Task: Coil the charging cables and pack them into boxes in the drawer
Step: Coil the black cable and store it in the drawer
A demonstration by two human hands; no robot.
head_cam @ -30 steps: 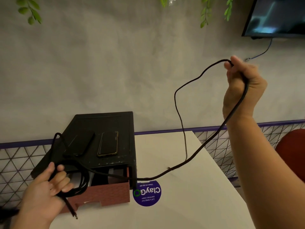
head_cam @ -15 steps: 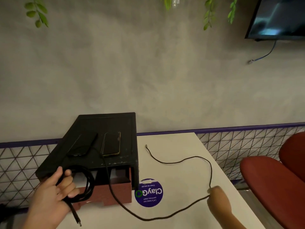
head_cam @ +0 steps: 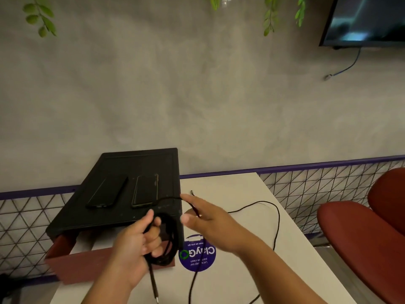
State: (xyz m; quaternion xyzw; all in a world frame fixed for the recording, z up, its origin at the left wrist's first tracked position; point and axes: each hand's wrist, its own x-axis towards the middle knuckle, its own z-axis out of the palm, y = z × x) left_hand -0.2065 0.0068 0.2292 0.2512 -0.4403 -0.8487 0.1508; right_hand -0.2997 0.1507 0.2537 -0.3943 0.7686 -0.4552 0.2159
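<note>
My left hand grips a coil of black charging cable in front of the black drawer unit. One plug end hangs below that hand. My right hand is close to the coil's right side, and a strand of the same cable runs between its forefinger and thumb. The loose rest of the cable loops over the white table to the right; its far plug lies behind my right hand. The red-brown drawer stands pulled out, with pale boxes partly visible inside.
Two dark phones lie on top of the drawer unit. A round purple sticker is on the table. Red chairs stand at the right. A wire mesh railing runs behind the table, with a screen on the wall.
My right hand came down from high on the right, swept over the table and now sits next to the coil. My left hand moved the coil right, and slack cable dropped onto the table.
</note>
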